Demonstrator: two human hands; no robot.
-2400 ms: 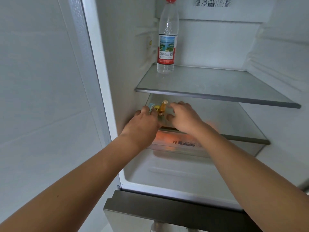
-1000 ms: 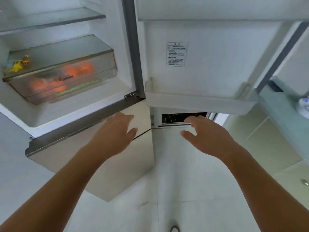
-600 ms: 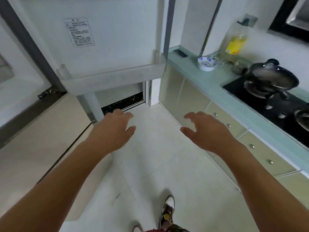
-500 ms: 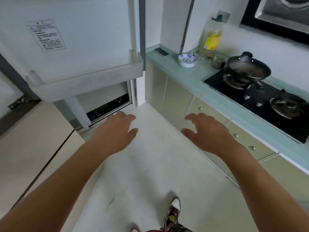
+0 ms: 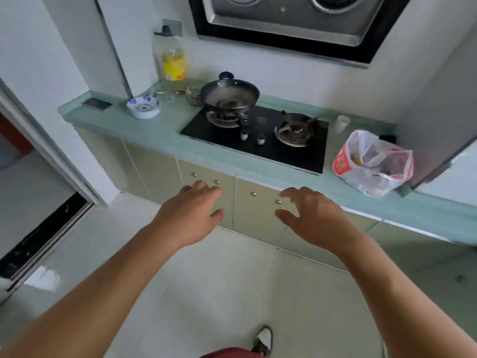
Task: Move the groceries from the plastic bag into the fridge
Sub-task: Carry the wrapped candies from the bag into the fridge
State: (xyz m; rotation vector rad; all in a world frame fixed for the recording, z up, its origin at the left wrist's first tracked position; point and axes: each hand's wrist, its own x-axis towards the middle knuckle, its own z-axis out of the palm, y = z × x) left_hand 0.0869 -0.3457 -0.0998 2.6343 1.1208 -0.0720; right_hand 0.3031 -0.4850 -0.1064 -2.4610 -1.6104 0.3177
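"Plastic bag [image 5: 366,148] first. Where is it?"

"On the green countertop [image 5: 160,130], at the right end past the black hob [image 5: 271,151]. It sits close to the front edge, with a grey panel [image 5: 438,99] just beside it."

"And your hands?"

"My left hand [image 5: 192,215] and right hand [image 5: 313,218] are both empty, fingers loosely spread. They hover in front of the cabinet doors [image 5: 258,210], well apart from the bag."

"How will it handle?"

"I'd guess soft and slippery. The film is thin and slumped, so it won't keep its shape. I can't make out what's inside beyond something orange and something dark, so I'd treat it as possibly fragile. I'd either gather the film at the top or steady the side and lift items out through the mouth. I can't pick out the handles from here."

"Any room to work?"

"There's open floor between me and the counter. The risks are that front edge, where a careless tug could drag the bag off, and the panel crowding its right. A white cup [image 5: 341,124] stands behind it and the burner is to its left."
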